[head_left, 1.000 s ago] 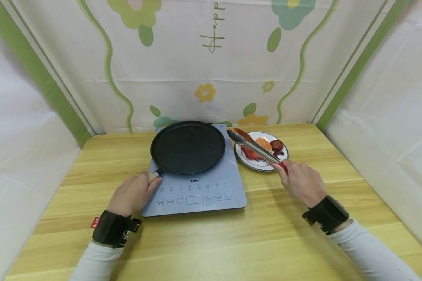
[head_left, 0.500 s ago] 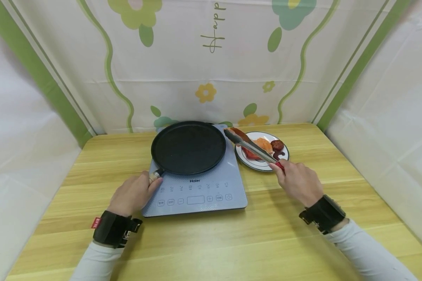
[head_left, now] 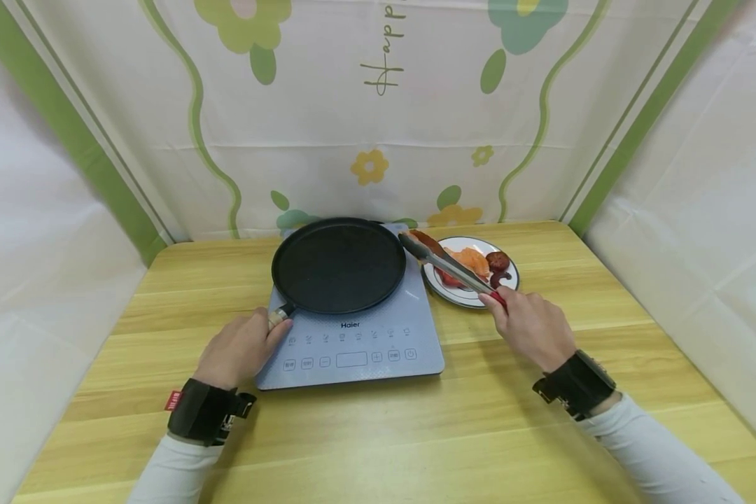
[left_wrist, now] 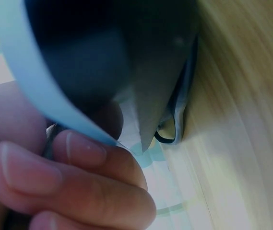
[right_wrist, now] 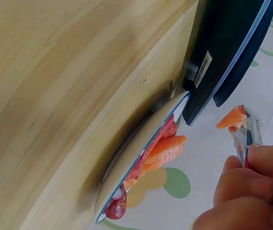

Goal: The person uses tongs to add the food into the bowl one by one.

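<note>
My left hand (head_left: 239, 346) grips the handle (head_left: 278, 316) of a round black flat pan (head_left: 339, 266), which sits on a grey-blue induction cooker (head_left: 390, 343). In my right hand (head_left: 537, 325) are metal tongs (head_left: 456, 268) with red on the handle. Their tips pinch a piece of food (right_wrist: 234, 117), orange in the right wrist view and reddish-brown in the head view. It hangs between plate and pan, near the pan's right rim. The white dark-rimmed plate (head_left: 463, 301) holds orange slices (head_left: 474, 260), red pieces (head_left: 447, 278) and a brown round piece (head_left: 498, 261).
A wooden table (head_left: 353, 448) carries everything. Behind it hangs a white flowered curtain (head_left: 290, 126), with white side panels at left and right. The plate stands close to the cooker's right edge. Each wrist wears a black strap (head_left: 204, 411).
My right hand has moved slightly left with the tongs, bringing the pinched food a little closer to the pan. The left hand and the pan look still.
</note>
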The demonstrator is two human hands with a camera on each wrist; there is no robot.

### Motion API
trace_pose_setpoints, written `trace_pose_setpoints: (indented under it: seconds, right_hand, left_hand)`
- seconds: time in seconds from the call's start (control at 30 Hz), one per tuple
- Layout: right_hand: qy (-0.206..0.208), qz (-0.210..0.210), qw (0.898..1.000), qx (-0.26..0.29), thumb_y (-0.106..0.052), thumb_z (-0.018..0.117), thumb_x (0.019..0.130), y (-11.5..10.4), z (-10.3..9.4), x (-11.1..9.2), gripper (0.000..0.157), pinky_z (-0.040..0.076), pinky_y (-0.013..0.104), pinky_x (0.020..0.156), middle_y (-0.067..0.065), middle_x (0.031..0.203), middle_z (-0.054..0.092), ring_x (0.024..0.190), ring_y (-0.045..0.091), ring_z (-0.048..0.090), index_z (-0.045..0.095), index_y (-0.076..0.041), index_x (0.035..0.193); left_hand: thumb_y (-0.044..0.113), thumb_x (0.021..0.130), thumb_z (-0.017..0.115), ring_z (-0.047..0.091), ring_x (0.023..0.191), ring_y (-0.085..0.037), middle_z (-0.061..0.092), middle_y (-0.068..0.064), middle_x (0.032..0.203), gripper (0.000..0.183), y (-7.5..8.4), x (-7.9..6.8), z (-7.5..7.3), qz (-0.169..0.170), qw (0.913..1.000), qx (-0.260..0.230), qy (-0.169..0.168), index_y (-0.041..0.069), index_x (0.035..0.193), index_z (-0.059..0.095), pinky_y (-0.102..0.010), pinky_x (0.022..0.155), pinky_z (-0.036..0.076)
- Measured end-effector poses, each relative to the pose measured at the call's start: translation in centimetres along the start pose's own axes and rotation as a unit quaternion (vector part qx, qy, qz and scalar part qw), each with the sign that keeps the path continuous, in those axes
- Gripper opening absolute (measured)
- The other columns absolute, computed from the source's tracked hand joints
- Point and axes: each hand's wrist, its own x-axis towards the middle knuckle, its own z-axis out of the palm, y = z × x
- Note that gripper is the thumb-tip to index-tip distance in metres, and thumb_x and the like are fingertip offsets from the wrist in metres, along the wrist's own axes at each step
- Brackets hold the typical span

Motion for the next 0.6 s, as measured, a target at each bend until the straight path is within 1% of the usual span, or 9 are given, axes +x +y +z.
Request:
trace_pose_setpoints:
  seconds: [0.33, 0.6]
  right_hand:
    - [-0.002, -0.007, 1.000, -0.001, -0.050, 0.038, 0.101, -0.5, 0.2, 0.2, 0.040, 0.030, 0.032, 0.042, -0.001, 0.055, 0.035, 0.046, 0.017, 0.038, 0.046, -0.018, 0.079]
    - [0.000, -0.008, 1.000, 0.008, -0.051, 0.037, 0.101, -1.1, 0.4, 0.5, 0.039, 0.031, 0.033, 0.043, -0.002, 0.056, 0.036, 0.046, 0.016, 0.039, 0.046, -0.019, 0.080]
  left_hand:
    - [0.049, 0.100, 0.041, 0.045, 0.061, -0.019, 0.043, -0.006, 0.070, 0.045, 0.0, -0.1, 0.0, 0.001, 1.0000, 0.000, 0.002, 0.005, 0.094, 0.047, -0.032, 0.053, 0.034]
    - [0.048, 0.100, 0.042, 0.045, 0.060, -0.019, 0.043, -0.006, 0.070, 0.043, 0.0, 0.0, 0.1, 0.002, 1.0000, -0.003, 0.004, 0.005, 0.094, 0.046, -0.032, 0.052, 0.034]
